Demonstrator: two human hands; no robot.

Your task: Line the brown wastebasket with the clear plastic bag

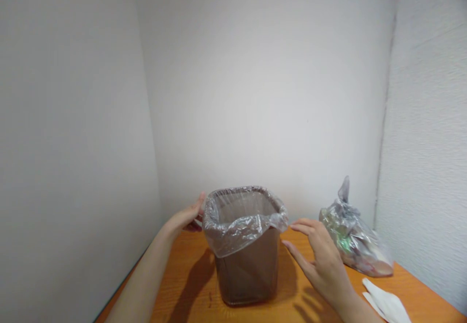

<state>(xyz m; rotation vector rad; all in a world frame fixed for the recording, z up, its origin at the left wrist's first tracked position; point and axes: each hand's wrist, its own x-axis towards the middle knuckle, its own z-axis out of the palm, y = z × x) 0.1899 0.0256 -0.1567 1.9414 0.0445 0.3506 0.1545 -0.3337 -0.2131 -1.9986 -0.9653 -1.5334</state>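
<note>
A brown waste bin (248, 274) stands upright in front of me. Its clear plastic bin liner (241, 233) is folded over the rim and hangs down the outside, lower at the front left. At the bin's left side is my left hand (190, 216), close against the liner's edge; its fingers are partly hidden behind the bin. My right hand (315, 255) is just off the bin's right side, thumb and fingers spread apart with nothing between them.
On the right of the wooden table (193, 264), a knotted clear bag of rubbish (355, 240) rests near the wall. White folded paper or cloth (386, 301) lies at the front right. White walls (262, 94) enclose the table at left, back and right.
</note>
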